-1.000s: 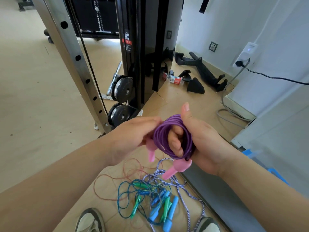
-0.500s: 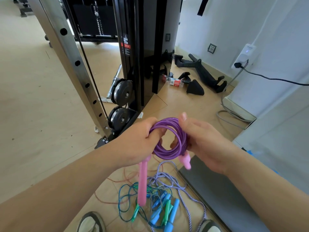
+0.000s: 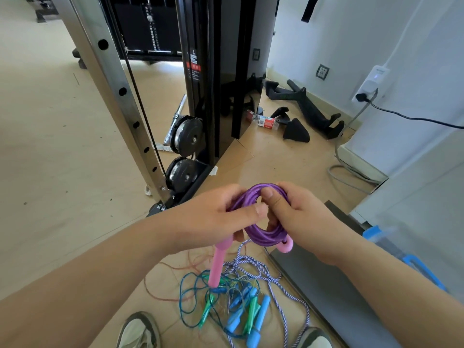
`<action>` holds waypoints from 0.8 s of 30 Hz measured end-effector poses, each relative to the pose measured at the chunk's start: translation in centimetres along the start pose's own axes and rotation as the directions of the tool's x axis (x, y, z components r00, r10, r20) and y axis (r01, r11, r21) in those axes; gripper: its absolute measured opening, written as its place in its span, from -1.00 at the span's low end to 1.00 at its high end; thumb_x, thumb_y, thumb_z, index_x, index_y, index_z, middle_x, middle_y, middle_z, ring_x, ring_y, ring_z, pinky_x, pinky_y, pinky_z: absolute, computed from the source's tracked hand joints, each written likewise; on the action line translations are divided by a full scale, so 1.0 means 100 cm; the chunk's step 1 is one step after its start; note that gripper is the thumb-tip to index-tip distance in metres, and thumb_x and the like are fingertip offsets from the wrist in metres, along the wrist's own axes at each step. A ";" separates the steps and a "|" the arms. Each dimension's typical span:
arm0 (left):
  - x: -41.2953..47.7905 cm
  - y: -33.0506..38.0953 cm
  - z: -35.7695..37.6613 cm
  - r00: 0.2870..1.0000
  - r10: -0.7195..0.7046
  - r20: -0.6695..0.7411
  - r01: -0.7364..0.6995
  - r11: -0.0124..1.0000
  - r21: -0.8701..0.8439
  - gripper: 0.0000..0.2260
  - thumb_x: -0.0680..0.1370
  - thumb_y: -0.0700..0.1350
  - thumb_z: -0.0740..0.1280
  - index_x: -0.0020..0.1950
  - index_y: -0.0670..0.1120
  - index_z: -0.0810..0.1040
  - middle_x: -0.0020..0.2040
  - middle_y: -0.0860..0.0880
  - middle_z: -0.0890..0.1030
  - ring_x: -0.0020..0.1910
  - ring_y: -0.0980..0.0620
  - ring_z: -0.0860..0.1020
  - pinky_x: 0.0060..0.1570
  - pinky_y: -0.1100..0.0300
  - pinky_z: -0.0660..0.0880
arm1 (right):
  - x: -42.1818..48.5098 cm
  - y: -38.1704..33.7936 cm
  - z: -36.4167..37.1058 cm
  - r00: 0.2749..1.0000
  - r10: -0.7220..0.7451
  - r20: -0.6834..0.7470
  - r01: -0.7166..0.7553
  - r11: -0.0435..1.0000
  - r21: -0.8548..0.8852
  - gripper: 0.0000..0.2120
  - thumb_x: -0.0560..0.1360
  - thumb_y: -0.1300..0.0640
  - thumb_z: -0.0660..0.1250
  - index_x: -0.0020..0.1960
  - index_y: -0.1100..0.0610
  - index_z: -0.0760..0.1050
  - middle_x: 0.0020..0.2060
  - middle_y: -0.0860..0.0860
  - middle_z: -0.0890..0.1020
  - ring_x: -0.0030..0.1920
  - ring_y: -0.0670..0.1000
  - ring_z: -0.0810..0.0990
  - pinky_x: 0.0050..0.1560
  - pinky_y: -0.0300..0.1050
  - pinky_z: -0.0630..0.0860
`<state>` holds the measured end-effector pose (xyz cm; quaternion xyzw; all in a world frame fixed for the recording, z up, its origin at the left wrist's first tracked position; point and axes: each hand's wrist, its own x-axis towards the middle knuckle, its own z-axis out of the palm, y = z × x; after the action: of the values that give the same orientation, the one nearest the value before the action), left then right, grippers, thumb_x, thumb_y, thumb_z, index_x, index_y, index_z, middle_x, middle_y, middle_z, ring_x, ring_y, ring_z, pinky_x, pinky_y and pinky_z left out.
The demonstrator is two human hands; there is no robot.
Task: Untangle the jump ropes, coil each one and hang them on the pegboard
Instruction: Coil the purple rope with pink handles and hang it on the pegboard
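Note:
A purple jump rope (image 3: pixel 263 234) is wound into a tight coil between my two hands. My left hand (image 3: pixel 213 217) pinches the coil's left side, and one pink handle (image 3: pixel 218 264) hangs straight down below it. My right hand (image 3: pixel 291 217) grips the coil's right side, thumb over the top, with the other pink handle (image 3: pixel 285 246) poking out underneath. On the floor below lies a tangle of ropes (image 3: pixel 241 295): thin blue and green cords with blue and green handles, a purple-and-white braided rope and a thin reddish cord. No pegboard is in view.
A black cable machine (image 3: pixel 213 79) with weight plates (image 3: pixel 187 136) and a slanted steel upright (image 3: pixel 120 96) stands ahead. Black bar attachments (image 3: pixel 308 109) lie by the wall. A grey mat (image 3: pixel 326 292) and blue-edged bin (image 3: pixel 391 244) sit at right. My shoes (image 3: pixel 138 332) flank the tangle.
The left hand has shifted its hold on the coil, and one pink handle dropped free to hang straight down. Both hands moved slightly lower; the right thumb now rests over the coil's top.

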<state>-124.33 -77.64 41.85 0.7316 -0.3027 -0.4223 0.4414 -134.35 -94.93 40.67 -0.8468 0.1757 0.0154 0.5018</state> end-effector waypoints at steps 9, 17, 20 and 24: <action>-0.019 0.000 -0.032 0.989 -0.074 -0.125 0.115 0.924 0.365 -0.92 0.63 -0.07 0.36 0.06 0.09 0.63 -0.13 0.04 0.66 -0.12 0.06 0.65 -0.11 0.24 0.57 | -0.018 -0.029 -0.010 0.994 -0.097 -0.045 0.068 0.899 -0.432 -0.74 0.62 -0.25 0.17 -0.10 -0.10 0.39 -0.33 -0.06 0.56 -0.33 -0.09 0.55 -0.30 -0.22 0.50; -0.020 -0.020 -0.025 0.864 0.158 -0.478 0.035 0.928 0.371 -0.90 0.61 0.02 0.37 -0.03 0.13 0.68 -0.24 0.07 0.64 -0.19 0.09 0.60 -0.18 0.18 0.49 | -0.028 -0.056 -0.003 0.987 -0.142 0.074 0.159 0.814 -0.559 -0.71 0.65 -0.25 0.11 0.07 -0.06 0.42 -0.23 -0.08 0.60 -0.23 -0.06 0.59 -0.14 -0.01 0.58; -0.022 -0.027 -0.024 0.816 0.171 -0.552 0.000 0.955 0.295 -0.89 0.59 -0.03 0.39 -0.10 0.11 0.68 -0.30 -0.01 0.63 -0.26 0.00 0.61 -0.17 0.06 0.58 | -0.021 -0.034 0.009 0.995 -0.096 -0.017 0.072 0.840 -0.537 -0.71 0.64 -0.27 0.12 -0.01 -0.08 0.43 -0.25 -0.08 0.59 -0.21 0.00 0.59 -0.12 0.05 0.58; -0.021 -0.013 -0.030 0.808 0.167 -0.565 -0.060 0.977 0.203 -0.85 0.55 0.02 0.47 -0.17 -0.01 0.70 -0.33 -0.09 0.64 -0.35 -0.06 0.62 -0.21 0.06 0.63 | -0.001 -0.009 0.014 0.997 0.062 -0.044 -0.076 0.834 -0.546 -0.68 0.66 -0.24 0.12 -0.15 -0.07 0.35 -0.31 -0.05 0.53 -0.27 0.03 0.54 -0.23 -0.02 0.49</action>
<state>-122.56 -74.20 42.20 0.8417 -0.2331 -0.1243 0.4710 -133.99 -93.28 40.77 -0.9481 0.2005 0.0730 0.2360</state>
